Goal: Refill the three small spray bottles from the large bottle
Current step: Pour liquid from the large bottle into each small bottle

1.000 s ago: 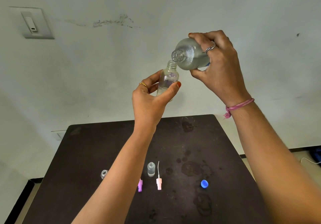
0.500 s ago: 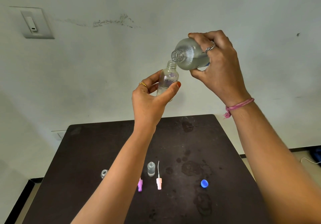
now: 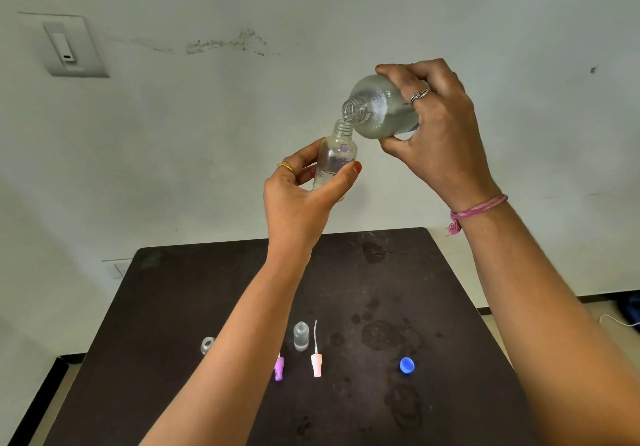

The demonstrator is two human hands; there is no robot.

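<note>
Above the table (image 3: pixel 173 307) our left hand (image 3: pixel 298 203) grips a small bottle (image 3: pixel 334 161) while our right hand (image 3: pixel 436 134) holds the big bottle (image 3: pixel 377 110) tipped, mouth to mouth.

We are seeing bare table (image 3: pixel 194 307) along the far edge and left side. Obstructing the near centre: a small bottle (image 3: pixel 301 336), pink sprayer (image 3: pixel 316 366), purple sprayer (image 3: pixel 279 369) and blue cap (image 3: pixel 407 365).
</note>
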